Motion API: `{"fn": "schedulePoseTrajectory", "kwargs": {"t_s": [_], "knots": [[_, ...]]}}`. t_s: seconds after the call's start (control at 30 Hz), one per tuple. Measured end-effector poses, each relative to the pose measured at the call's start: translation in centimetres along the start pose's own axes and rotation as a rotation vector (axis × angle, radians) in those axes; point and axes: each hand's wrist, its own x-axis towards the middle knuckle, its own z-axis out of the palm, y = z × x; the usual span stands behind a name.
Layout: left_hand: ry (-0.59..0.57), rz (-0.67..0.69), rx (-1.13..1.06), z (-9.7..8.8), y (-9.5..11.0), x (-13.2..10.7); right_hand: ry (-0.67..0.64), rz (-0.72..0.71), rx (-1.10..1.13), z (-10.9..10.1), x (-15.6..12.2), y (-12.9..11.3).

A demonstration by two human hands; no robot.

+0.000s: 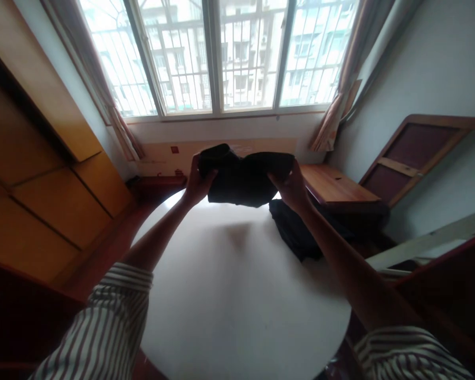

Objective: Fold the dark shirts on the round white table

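A black garment (pixel 243 179) hangs in the air above the far side of a round white table (pixel 237 295). My left hand (pixel 198 182) is closed on its left edge. My right hand (pixel 291 187) is closed on its right edge. The cloth sags between the two hands and casts a faint shadow on the tabletop. A second dark garment (pixel 295 232) lies crumpled on the table's right rim, under my right forearm. Both sleeves are striped.
A wooden bench or low desk (pixel 336 184) stands beyond the table on the right. Wooden cabinets (pixel 47 200) line the left wall. A barred window (pixel 221 53) with curtains faces me. A framed wooden board (pixel 415 158) leans against the right wall.
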Motion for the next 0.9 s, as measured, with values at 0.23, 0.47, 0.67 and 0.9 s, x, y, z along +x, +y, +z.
{"fn": "schedulePoseTrajectory", "kwargs": {"t_s": [0.23,0.47,0.67,0.9], "knots": [[-0.755,-0.049,0.115,-5.0,1.9,-18.1,-0.779,-0.213,-0.075,-3.3,-15.0,2.0],[-1.085,0.096,0.231,-5.9,4.2,-22.7,-1.046,-0.300,-0.346,-4.4,-22.6,2.8],[-1.001,0.098,0.214,-5.4,4.2,-23.2,-1.078,-0.197,-0.383,-4.0,-21.0,2.2],[-1.002,0.082,0.143,-5.5,4.3,-23.9,-1.094,-0.267,-0.397,-3.9,-20.1,1.4]]}}
